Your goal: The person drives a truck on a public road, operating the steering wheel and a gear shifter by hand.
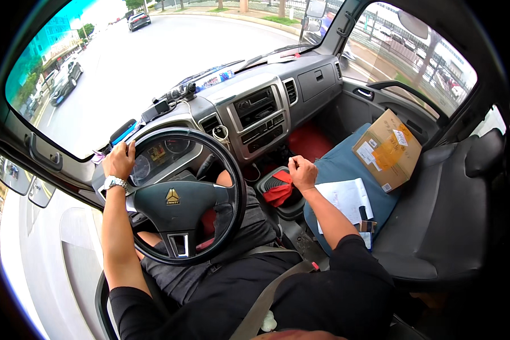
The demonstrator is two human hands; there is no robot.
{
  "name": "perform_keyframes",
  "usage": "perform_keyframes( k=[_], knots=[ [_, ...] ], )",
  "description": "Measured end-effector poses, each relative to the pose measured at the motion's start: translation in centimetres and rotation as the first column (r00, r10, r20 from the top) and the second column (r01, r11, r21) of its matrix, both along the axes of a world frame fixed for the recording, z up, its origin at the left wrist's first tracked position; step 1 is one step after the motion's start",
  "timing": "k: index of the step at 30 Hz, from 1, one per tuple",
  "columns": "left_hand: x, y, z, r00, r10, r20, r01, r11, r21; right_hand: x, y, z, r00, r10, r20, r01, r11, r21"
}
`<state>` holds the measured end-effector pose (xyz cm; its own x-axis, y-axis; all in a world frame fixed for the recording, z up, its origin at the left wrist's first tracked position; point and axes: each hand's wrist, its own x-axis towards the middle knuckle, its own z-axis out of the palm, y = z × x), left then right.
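My left hand (pixel 119 161) is closed around the upper left rim of a black steering wheel (pixel 192 211), a metal-banded watch (pixel 115 182) on its wrist. Out to the right of the wheel, my right hand (pixel 303 173) has its fingers curled shut. Whatever it may hold is hidden by the fingers. Just beside and below it, a red cloth (pixel 279 191) lies over the gear lever base (pixel 266 184). Behind the wheel's rim shows part of the instrument cluster (pixel 156 153).
On the blue-covered passenger seat (pixel 345 158) rest a taped cardboard box (pixel 388 150) and white papers (pixel 343 199). Small devices (pixel 158 107) and cables sit on the dashboard. A seat belt (pixel 272 294) crosses my body. Outside, a dark car (pixel 139 21) is ahead and another car (pixel 67 80) is at left.
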<state>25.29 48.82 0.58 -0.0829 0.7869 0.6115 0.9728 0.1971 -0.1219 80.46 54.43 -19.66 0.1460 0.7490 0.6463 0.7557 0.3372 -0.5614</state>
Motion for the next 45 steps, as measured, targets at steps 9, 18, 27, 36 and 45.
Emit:
perform_keyframes(
  k=[9,18,27,36,45],
  knots=[
    [0.4,0.1,0.0,1.000,-0.011,0.027,0.010,1.000,0.028,1.2,-0.8,0.7,1.000,-0.001,0.007,0.001,1.000,-0.010],
    [-2.4,-1.5,-1.3,0.997,0.001,0.071,-0.004,0.999,0.042,-1.4,-0.8,0.1,0.999,0.023,0.039,-0.022,0.999,-0.039],
    [-3.4,-2.7,0.5,0.995,-0.034,0.097,0.028,0.997,0.069,-1.8,-3.0,1.4,0.999,0.002,0.046,0.001,0.998,-0.067],
    [-4.7,-6.4,1.6,0.970,0.064,0.233,-0.067,0.998,0.007,-3.5,-4.6,2.2,0.998,0.012,0.054,-0.011,0.999,-0.033],
    [-6.9,-11.4,0.0,0.734,0.121,0.669,-0.147,0.989,-0.017,-4.0,-5.4,1.2,0.995,0.002,0.099,0.004,0.998,-0.059]
  ],
)
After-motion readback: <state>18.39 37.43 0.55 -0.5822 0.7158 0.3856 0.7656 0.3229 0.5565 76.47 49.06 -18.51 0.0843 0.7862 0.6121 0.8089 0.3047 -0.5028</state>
